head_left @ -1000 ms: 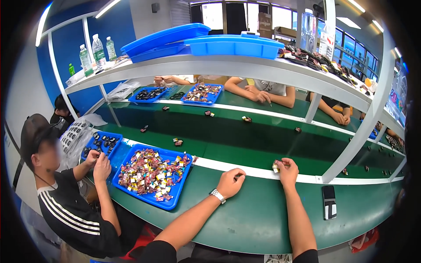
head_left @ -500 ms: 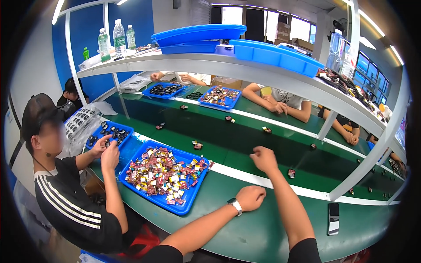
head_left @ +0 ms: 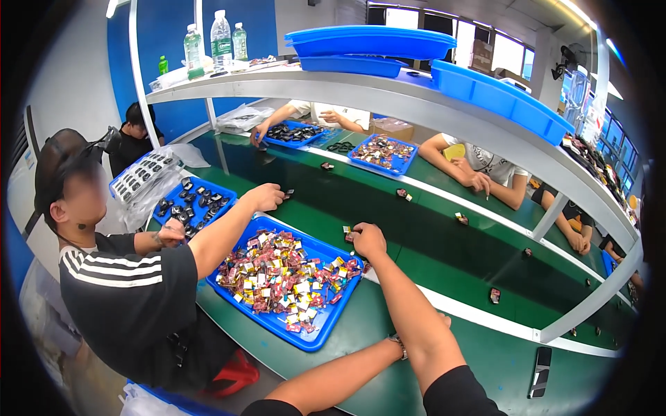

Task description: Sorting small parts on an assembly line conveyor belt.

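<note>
- Right hand (head_left: 368, 239) closes on a small, light, stiff part (head_left: 347, 232) at the blue tray's (head_left: 316, 336) far rim.
- Left hand (head_left: 444, 320), mostly hidden behind the right forearm on the green table (head_left: 485, 360); grip unclear.
- Part likely pinches best by its edges.

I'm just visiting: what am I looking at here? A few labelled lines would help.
Place: a long green conveyor table under a white shelf
Right hand: at the far corner of the blue tray, fingers closed around a small piece there
Left hand: mostly hidden behind the right forearm, resting on the table; grip cannot be told
Tray contents: small colourful parts, heaped
Neighbour: a person in a black striped shirt, arm stretched over the belt
Shelf: stacked blue trays, water bottles
</note>
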`<control>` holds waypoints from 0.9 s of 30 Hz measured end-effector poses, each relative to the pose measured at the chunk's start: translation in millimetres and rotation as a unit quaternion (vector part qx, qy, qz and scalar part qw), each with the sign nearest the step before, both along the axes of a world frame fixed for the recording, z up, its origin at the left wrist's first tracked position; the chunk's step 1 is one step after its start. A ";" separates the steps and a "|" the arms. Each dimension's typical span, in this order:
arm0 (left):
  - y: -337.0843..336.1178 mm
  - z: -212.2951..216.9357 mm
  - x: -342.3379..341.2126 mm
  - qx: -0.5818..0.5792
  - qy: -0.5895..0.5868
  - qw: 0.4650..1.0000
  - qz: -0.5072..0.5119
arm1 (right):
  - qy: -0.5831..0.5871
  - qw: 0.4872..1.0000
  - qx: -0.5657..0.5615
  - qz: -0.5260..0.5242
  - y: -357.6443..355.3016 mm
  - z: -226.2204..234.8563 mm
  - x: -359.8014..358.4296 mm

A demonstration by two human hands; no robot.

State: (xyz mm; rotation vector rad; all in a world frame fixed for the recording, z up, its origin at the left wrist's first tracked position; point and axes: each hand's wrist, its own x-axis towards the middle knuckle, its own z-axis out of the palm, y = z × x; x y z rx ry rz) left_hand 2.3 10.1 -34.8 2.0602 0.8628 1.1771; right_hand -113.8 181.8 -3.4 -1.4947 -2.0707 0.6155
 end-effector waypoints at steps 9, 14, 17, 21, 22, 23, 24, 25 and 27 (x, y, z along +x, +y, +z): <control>-7.2 32.2 -0.1 -0.056 0.191 0.978 0.066 | 0.259 0.949 -0.166 0.066 -6.0 54.6 102.2; -7.2 27.2 -5.8 0.022 0.114 0.991 0.070 | 0.367 0.903 -0.212 0.070 -60.9 86.4 233.6; -2.5 32.2 -3.7 -0.150 0.009 0.979 0.138 | 0.296 0.939 -0.174 0.001 -98.1 70.2 310.5; 5.9 31.0 -5.6 -0.249 -0.096 0.963 0.024 | 0.130 0.982 -0.138 0.003 -156.5 51.6 352.2; 6.3 36.4 -4.6 -0.255 -0.091 0.962 -0.021 | 0.106 0.986 -0.132 0.005 -165.2 48.4 351.2; 3.5 40.8 -5.2 -0.271 -0.074 0.957 -0.069 | 0.106 0.984 -0.140 0.020 -173.0 47.9 345.3; 2.7 40.0 -6.7 -0.272 -0.067 0.954 -0.110 | 0.127 0.980 -0.152 0.014 -179.0 48.9 338.9; 0.0 38.8 -7.2 -0.230 -0.044 0.966 -0.113 | 0.148 0.975 -0.164 0.008 -181.4 48.3 332.0; -1.8 37.2 -10.8 -0.188 -0.019 0.976 -0.108 | 0.153 0.977 -0.145 0.032 -180.2 46.4 319.1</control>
